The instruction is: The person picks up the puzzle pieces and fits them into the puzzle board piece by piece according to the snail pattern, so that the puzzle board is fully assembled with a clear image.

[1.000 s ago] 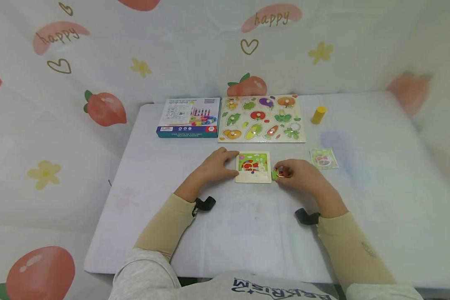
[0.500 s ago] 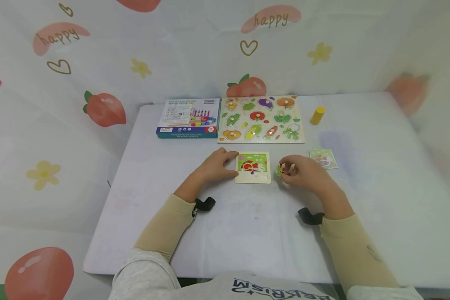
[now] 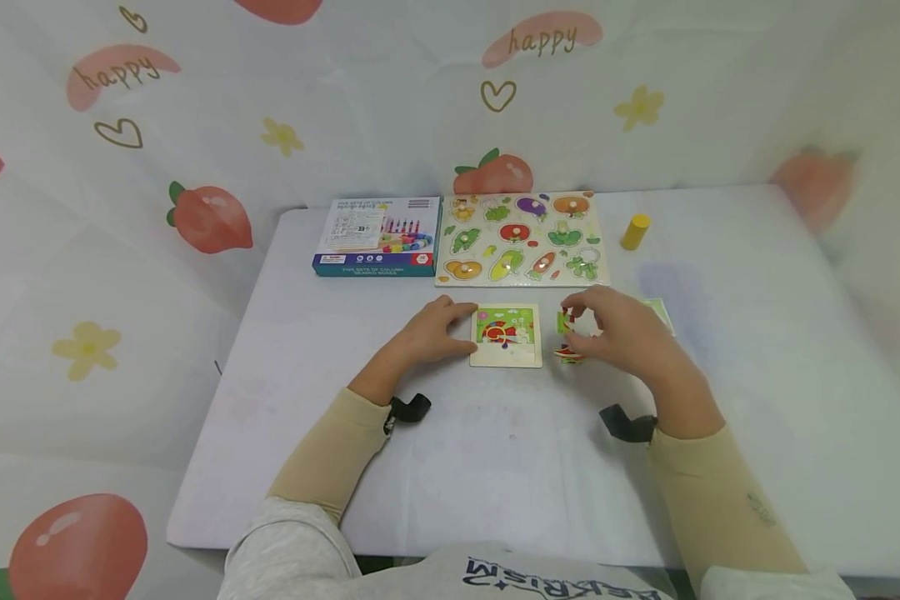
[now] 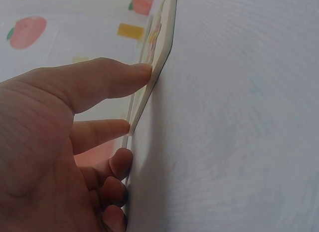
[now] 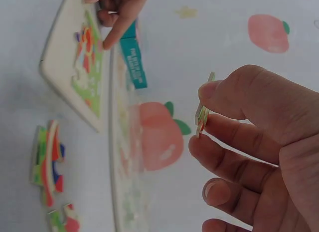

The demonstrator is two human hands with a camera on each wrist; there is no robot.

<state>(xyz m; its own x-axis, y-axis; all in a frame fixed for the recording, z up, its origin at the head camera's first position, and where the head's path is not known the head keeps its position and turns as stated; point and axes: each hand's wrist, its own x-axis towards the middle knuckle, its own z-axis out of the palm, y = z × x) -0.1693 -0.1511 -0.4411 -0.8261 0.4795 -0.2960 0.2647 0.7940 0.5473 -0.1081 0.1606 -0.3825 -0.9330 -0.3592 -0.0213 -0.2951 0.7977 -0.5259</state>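
In the head view, a small wooden puzzle tray point(image 3: 487, 357) lies at the table's middle, partly filled with a red and green picture; its lower part shows bare wood. My left hand point(image 3: 435, 332) touches the tray's left edge with nearly straight thumb and index finger, seen closely on the rim in the left wrist view. To the tray's right, my right hand point(image 3: 626, 333) pinches a thin green and red puzzle piece point(image 5: 202, 115) between thumb and fingertips, above the table. Below that hand lies a red, white and green puzzle piece point(image 5: 50, 164), with another puzzle piece point(image 5: 67, 219) beside it.
Behind the tray lie a teal-edged box point(image 3: 375, 237) and a vegetable peg board point(image 3: 525, 240). A yellow cylinder point(image 3: 636, 232) stands at the back right. A small picture card point(image 3: 662, 312) is partly covered by my right hand. A patterned cloth hangs behind the table.
My right hand has moved right and away from the tray with the pinched piece, and a puzzle piece now shows on the table beneath it. The left hand and tray stay put.
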